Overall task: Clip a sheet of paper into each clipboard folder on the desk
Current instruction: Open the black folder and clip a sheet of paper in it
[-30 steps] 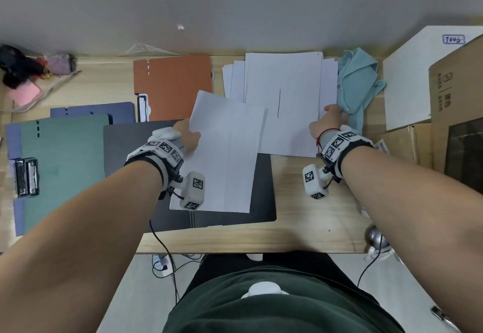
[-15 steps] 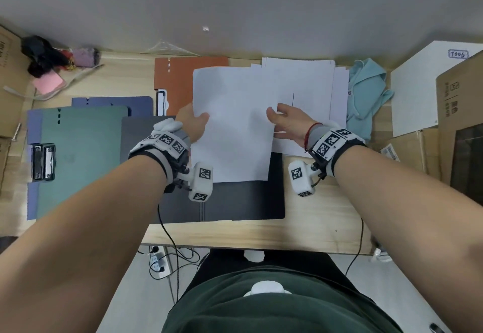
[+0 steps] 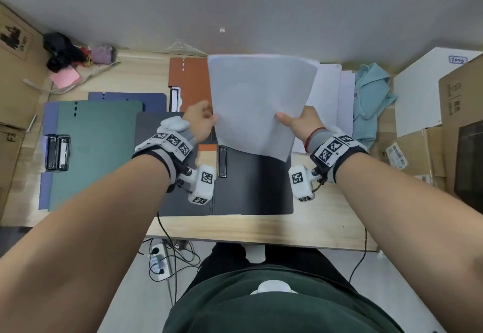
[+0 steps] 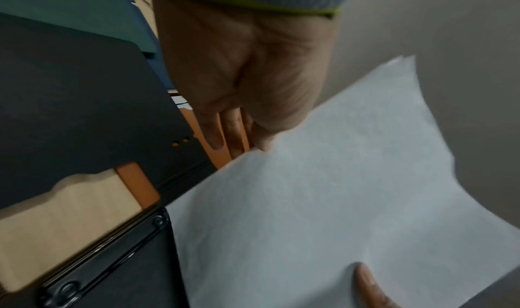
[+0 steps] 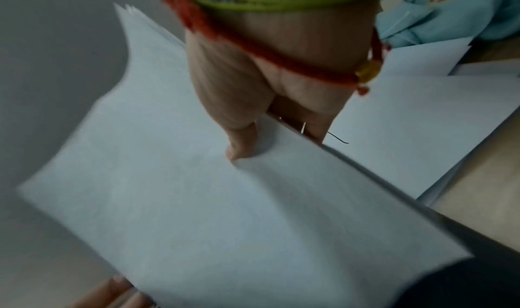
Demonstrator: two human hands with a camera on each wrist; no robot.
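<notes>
We hold the white sheet of paper (image 3: 261, 102) lifted off the counter (image 3: 261, 230), above the open black clipboard folder (image 3: 251, 183). Our left hand (image 3: 200, 120) pinches its left edge, and our right hand (image 3: 300, 122) pinches its right edge, thumb on top. The sheet bows slightly between them. We judge this to be the carrying step: paper picked, not yet clipped. Next we would lower it onto the folder's right panel, square its edge to the black metal clip (image 3: 222, 161) at the spine, then free one hand to open that clip.
</notes>
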